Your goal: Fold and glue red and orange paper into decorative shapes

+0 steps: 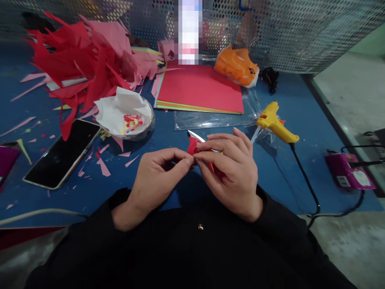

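My left hand [164,172] is closed, thumb and forefinger pinching the edge of a small piece of red paper [194,145] in front of my body. My right hand [230,170] meets it fingertip to fingertip and is closed on the same red paper. A pair of scissors [197,136] is also in my right hand, its pale blade pointing up and left past the fingers. Most of its handle is hidden by the hand, with bits of orange and yellow showing between the fingers. Part of the red paper is covered too.
Left are a glass bowl [150,127] lined with white paper and holding tiny paper bits, a phone [61,154], and red and pink scraps [87,52]. Behind lies a coloured paper stack [200,88]. Right are a yellow glue gun [276,122], an orange packet [236,66] and a purple power socket [349,170].
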### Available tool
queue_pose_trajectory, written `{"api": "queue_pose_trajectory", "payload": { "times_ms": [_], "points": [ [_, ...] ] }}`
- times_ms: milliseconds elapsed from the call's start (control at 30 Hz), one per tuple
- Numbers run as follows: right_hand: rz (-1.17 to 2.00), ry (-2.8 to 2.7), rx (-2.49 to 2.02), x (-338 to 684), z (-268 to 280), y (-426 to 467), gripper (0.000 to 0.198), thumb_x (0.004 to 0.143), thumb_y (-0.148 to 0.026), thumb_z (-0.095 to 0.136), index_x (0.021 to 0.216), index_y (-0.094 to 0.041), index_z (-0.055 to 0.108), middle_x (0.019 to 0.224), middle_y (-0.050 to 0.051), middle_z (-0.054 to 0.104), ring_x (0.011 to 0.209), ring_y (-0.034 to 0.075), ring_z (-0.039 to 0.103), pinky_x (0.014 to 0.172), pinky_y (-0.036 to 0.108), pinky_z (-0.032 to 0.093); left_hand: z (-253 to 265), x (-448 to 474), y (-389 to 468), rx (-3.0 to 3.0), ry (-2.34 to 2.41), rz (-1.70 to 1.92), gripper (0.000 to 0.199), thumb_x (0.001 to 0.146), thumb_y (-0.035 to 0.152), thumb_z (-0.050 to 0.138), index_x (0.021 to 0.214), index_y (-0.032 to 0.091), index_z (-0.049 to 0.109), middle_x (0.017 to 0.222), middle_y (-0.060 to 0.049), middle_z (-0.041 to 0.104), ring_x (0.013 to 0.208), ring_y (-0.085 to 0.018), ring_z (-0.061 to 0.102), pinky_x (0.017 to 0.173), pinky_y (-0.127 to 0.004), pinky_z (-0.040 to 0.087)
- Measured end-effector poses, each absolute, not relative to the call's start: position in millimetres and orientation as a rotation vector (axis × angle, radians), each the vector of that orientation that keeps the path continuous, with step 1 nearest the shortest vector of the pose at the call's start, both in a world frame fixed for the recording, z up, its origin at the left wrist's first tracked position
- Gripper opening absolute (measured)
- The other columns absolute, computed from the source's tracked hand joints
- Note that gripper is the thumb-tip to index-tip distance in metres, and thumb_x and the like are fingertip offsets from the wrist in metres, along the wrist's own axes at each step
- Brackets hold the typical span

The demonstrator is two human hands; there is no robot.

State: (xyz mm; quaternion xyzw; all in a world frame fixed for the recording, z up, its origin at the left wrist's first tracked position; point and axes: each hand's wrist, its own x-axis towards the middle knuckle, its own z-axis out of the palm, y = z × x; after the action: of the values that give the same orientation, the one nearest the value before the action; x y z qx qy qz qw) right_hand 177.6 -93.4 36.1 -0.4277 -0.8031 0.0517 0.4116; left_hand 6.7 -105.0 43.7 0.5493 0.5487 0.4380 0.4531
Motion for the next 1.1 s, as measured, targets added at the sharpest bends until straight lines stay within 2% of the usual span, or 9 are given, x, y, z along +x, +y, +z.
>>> {"api": "queue_pose_trajectory", "payload": {
  "times_ms": [233,400,633,900,1100],
  "points": [
    [0.342,-1.831,-1.139,181.9,43.2,-93.2,0.008,0.089,-0.017,0.068,0.088,-0.024,0.073,0.102,0.004,0.076,0.105,0.022,0.069,0.114,0.051,0.038,43.9,6.5,-104.3,1.361,1.365,1.086,0.012,0.084,0.024,0.068,0.076,0.022,0.077,0.074,0.001,0.078,0.070,-0.014,0.071,0.066,-0.022,0.056],
    [0.500,-1.815,-1.104,181.8,41.5,-93.0,0.007,0.088,-0.017,0.069,0.089,-0.023,0.073,0.109,0.007,0.074,0.112,0.022,0.065,0.104,0.048,0.049,42.6,7.9,-104.7,1.527,1.378,1.113,0.013,0.086,0.023,0.066,0.079,0.022,0.076,0.076,0.002,0.077,0.070,-0.013,0.069,0.067,-0.022,0.054],
    [0.495,-1.855,-1.095,183.9,40.6,-92.1,0.008,0.087,-0.017,0.069,0.089,-0.023,0.073,0.122,0.008,0.071,0.131,0.027,0.056,0.111,0.053,0.045,41.3,7.9,-105.9,1.680,1.355,1.135,0.012,0.089,0.020,0.065,0.081,0.024,0.074,0.082,0.003,0.077,0.076,-0.013,0.070,0.073,-0.023,0.054],
    [0.521,-1.841,-1.087,184.0,40.4,-91.1,0.007,0.086,-0.017,0.069,0.085,-0.023,0.072,0.119,0.008,0.072,0.130,0.027,0.058,0.112,0.053,0.044,39.5,7.0,-107.2,1.741,1.340,1.132,0.013,0.091,0.019,0.063,0.083,0.024,0.073,0.085,0.004,0.077,0.079,-0.011,0.070,0.076,-0.021,0.054],
    [0.579,-1.835,-1.091,184.3,40.6,-90.3,0.008,0.086,-0.016,0.069,0.084,-0.024,0.071,0.119,0.007,0.073,0.129,0.026,0.059,0.110,0.052,0.046,43.2,8.5,-107.3,1.733,1.409,1.079,0.014,0.090,0.023,0.063,0.080,0.025,0.073,0.085,0.003,0.077,0.080,-0.014,0.071,0.077,-0.023,0.054]
  ]
}}
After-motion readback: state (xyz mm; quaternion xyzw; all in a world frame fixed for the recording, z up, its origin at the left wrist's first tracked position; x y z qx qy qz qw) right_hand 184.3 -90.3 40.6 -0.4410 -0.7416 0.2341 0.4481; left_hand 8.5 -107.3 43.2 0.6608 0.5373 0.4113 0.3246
